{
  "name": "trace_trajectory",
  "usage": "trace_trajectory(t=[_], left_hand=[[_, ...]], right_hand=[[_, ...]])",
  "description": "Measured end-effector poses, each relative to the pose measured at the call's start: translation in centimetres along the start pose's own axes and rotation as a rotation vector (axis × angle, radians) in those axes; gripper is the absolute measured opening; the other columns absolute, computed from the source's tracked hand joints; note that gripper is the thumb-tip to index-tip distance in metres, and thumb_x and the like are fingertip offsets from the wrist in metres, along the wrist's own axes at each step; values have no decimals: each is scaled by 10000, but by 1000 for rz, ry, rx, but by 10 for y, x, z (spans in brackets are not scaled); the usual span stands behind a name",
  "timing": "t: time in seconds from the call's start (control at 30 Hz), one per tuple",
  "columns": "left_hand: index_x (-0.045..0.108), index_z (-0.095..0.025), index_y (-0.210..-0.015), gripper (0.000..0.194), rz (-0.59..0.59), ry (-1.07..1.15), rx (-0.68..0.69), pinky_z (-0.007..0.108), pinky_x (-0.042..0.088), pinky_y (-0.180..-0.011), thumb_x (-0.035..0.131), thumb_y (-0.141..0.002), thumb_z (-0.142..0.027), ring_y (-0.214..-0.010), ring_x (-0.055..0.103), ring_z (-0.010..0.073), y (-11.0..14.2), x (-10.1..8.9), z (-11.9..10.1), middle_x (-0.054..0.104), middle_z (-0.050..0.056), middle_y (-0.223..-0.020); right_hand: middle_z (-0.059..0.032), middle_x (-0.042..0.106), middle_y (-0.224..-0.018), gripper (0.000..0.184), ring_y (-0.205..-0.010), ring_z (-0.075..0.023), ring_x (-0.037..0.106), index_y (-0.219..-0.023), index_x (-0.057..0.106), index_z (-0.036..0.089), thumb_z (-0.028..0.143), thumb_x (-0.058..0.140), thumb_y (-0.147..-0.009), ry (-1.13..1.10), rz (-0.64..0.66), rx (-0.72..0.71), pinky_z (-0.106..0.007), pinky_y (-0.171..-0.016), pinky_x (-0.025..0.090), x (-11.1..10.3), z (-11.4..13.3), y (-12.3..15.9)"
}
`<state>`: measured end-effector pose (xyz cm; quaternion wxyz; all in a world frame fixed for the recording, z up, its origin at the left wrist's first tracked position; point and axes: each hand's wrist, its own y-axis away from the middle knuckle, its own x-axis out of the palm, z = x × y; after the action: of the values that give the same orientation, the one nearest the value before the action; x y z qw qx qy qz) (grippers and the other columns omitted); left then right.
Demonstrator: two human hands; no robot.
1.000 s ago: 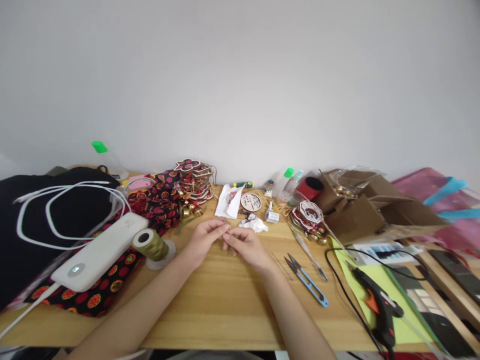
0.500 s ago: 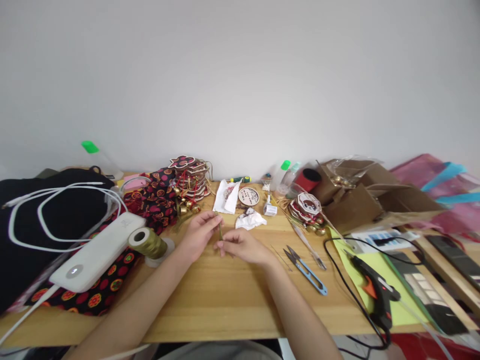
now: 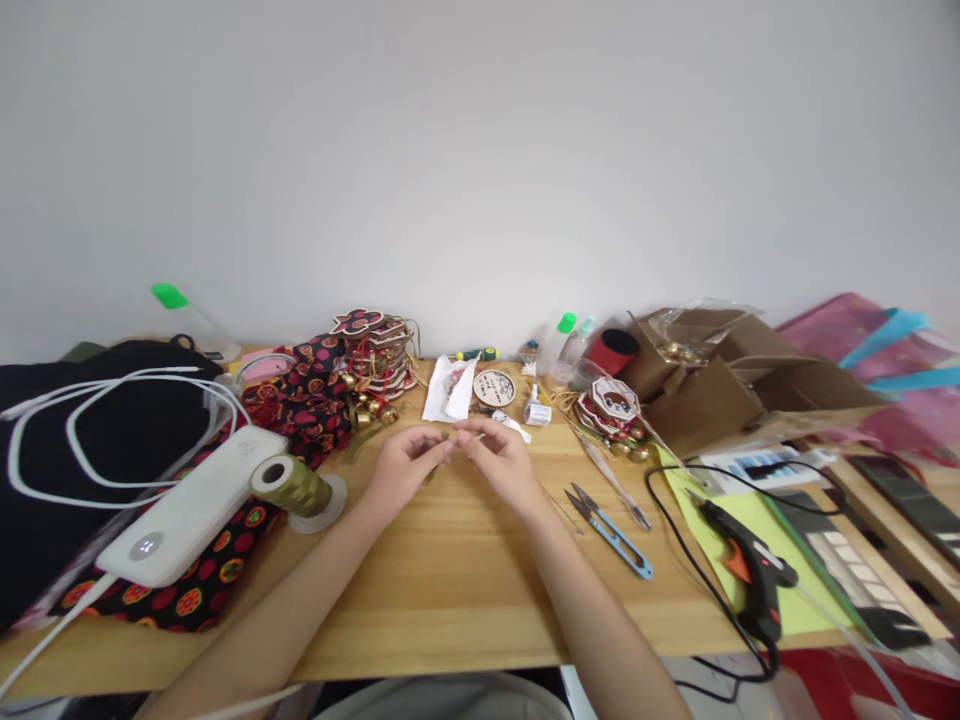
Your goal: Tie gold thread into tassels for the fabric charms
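Over the middle of the worktop (image 3: 442,600), your 2 hands are close together, with their fingertips meeting. Your left hand (image 3: 409,464) pinches a thin green cord (image 3: 445,436) between thumb and finger, and your right hand (image 3: 496,458) pinches it too, just beside. Your fingers cover most of the cord, so you can't tell its whole shape. Near your left arm stands a spool of green thread (image 3: 301,487), tilted a little. Left of it, a white power pack (image 3: 191,505) lies on dark cloth with bright round flowers (image 3: 184,598). Behind your left hand is a pile of wooden shapes (image 3: 382,362) with red strings and gold bells (image 3: 367,408). Just past your hands lie a folded white paper (image 3: 448,390), a round wooden piece (image 3: 493,387) with black marks, and a crumpled paper (image 3: 514,425). A small white bottle (image 3: 537,410) stands near them. To the right of your right hand are blue snips (image 3: 600,517), with their points facing away from you, and a clear pen (image 3: 619,487). Farther right, a black glue gun (image 3: 761,595) with an orange trigger lies on yellow paper (image 3: 814,612). Brown boxes (image 3: 701,410) sit at the back.
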<state>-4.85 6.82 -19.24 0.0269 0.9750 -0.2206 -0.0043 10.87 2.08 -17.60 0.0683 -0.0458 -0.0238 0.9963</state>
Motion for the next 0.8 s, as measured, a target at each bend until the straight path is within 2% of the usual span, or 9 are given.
trace_trajectory(t=[0.13,0.27,0.43,0.63,0.8], left_hand=[[644,-121,-964,173,8,-70,32,308,574,-700,633,-935,-291,-766,645,139,0,2,3,666,29,-904],[646,-122,-957,167,24,-108,43,317,575,-718,637,-932,-288,-783,647,144,1,2,2,668,30,-913],[648,-124,-919,158,29,-103,38,310,571,-714,640,-930,-282,-769,643,139,3,4,0,666,24,-888],[648,-124,-918,167,35,-123,53,306,573,-705,638,-932,-290,-760,646,137,3,5,1,669,23,-880],[652,-130,-889,175,74,-159,83,301,574,-706,631,-937,-297,-753,647,133,3,4,0,675,21,-866]], right_hand=[[-23,652,-713,300,-552,-112,424,-858,746,193,463,723,-728,-40,-30,-13,-258,-522,334,3,5,2],[-39,673,-734,297,-579,-124,453,-795,752,201,480,753,-693,-60,-62,-18,-262,-535,353,4,8,3],[-10,651,-670,298,-538,-104,414,-715,724,203,492,779,-667,-62,-91,-19,-255,-526,345,3,9,1],[23,585,-615,328,-520,-89,412,-737,669,184,500,750,-711,-80,-67,-13,-243,-515,339,1,7,1],[54,542,-629,332,-504,-69,440,-794,616,154,474,680,-852,-97,-37,-1,-220,-511,386,-1,4,0]])
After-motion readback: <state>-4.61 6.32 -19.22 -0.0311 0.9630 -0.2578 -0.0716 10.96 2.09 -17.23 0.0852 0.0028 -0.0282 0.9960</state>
